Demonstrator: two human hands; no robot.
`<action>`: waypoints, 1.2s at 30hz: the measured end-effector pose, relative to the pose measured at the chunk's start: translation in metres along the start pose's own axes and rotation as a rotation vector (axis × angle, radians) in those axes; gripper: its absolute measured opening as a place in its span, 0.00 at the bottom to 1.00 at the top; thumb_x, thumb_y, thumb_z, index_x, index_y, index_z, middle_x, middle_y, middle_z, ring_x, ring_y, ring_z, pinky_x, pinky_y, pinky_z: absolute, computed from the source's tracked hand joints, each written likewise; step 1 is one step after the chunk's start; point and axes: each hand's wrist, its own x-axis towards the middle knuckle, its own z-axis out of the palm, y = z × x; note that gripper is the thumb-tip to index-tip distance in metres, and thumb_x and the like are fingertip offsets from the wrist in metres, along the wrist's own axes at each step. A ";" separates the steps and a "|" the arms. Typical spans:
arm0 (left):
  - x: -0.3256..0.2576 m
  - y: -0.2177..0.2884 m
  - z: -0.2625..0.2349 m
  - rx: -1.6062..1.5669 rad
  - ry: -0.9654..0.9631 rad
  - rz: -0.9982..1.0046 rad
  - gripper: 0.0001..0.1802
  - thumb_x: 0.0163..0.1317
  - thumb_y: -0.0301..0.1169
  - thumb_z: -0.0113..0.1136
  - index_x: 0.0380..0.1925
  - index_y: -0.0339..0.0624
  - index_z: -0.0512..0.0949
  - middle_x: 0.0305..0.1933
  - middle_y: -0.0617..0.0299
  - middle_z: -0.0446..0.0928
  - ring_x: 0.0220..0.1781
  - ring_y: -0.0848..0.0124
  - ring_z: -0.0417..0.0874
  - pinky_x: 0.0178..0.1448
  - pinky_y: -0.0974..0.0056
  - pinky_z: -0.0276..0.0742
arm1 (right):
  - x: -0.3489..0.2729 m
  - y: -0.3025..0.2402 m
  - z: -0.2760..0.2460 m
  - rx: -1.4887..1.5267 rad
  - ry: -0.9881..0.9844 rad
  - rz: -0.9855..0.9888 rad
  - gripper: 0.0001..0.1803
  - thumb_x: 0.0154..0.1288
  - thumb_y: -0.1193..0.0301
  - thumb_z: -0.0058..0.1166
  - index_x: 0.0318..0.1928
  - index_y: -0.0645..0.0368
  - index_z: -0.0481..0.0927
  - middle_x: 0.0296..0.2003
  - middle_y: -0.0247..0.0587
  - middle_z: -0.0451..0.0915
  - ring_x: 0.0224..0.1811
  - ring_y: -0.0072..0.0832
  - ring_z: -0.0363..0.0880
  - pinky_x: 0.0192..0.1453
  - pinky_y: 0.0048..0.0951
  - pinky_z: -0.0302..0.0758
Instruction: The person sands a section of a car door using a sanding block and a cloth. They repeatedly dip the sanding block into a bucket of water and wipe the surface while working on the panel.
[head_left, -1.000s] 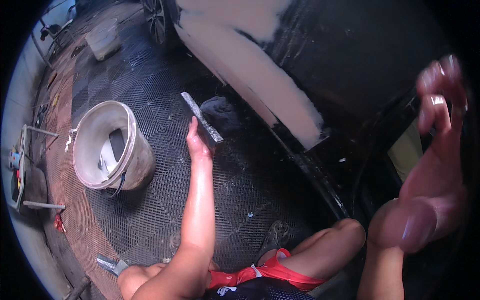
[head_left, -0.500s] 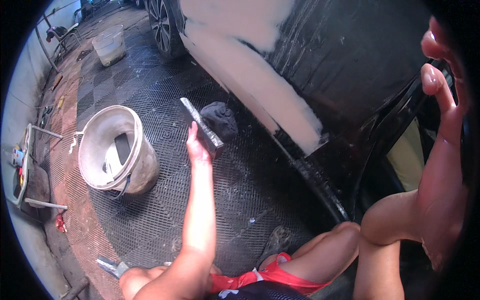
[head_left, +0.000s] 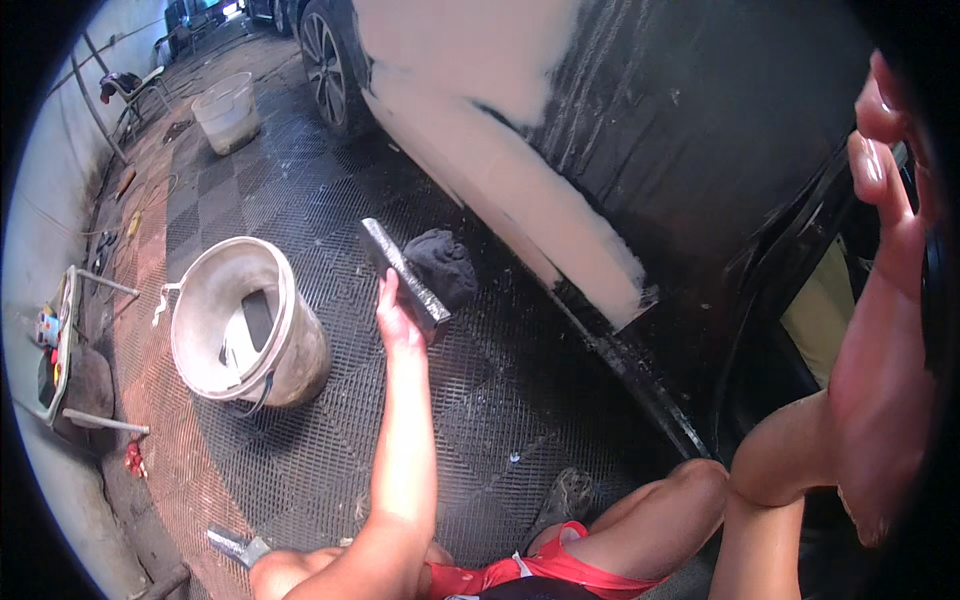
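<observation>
My left hand [head_left: 396, 318] grips a dark sanding block [head_left: 412, 285] with a pale, speckled face, held above the floor. A bunched black cloth [head_left: 440, 262] shows directly behind the block; I cannot tell whether it touches my hand. To the right is a dark car panel [head_left: 700, 180] with a wide, pale filler patch [head_left: 540, 185] along its lower part. My right hand [head_left: 882, 150] is raised at the right rim, its fingers wet and bent around a dark edge mostly hidden by the hand. The block is apart from the panel.
A grimy white bucket [head_left: 305, 345] holding a dark block stands left of my arm. Farther off are a translucent tub [head_left: 228, 112], a car wheel [head_left: 325, 65] and a chair [head_left: 135, 90]. An overturned stool [head_left: 68, 345] lies by the left wall. Dark grid matting [head_left: 330, 460] covers the floor.
The view has tilted slightly, so the bucket, car and floor sit lower in the picture. Both hands keep nearly the same pose, the left still around the sanding block.
</observation>
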 end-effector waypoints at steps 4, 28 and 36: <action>-0.024 -0.010 0.053 -0.064 0.007 -0.011 0.22 0.79 0.40 0.58 0.65 0.40 0.76 0.62 0.53 0.83 0.65 0.57 0.83 0.74 0.50 0.76 | -0.018 -0.038 -0.010 0.062 -0.060 -0.082 0.46 0.57 0.56 0.77 0.73 0.62 0.73 0.64 0.56 0.76 0.68 0.49 0.76 0.73 0.46 0.71; -0.103 -0.038 0.177 -0.033 -0.380 -0.168 0.35 0.72 0.24 0.64 0.77 0.37 0.63 0.65 0.60 0.77 0.63 0.70 0.79 0.71 0.62 0.75 | -0.139 -0.119 0.184 2.088 -0.502 1.363 0.41 0.73 0.45 0.63 0.77 0.50 0.65 0.73 0.42 0.70 0.74 0.40 0.72 0.71 0.65 0.73; -0.105 -0.043 0.186 0.112 -0.433 -0.163 0.41 0.70 0.22 0.66 0.79 0.35 0.59 0.70 0.58 0.74 0.69 0.69 0.75 0.76 0.61 0.69 | -0.145 -0.112 0.175 2.026 -0.382 1.478 0.28 0.79 0.48 0.55 0.69 0.49 0.75 0.63 0.34 0.83 0.67 0.33 0.80 0.70 0.62 0.74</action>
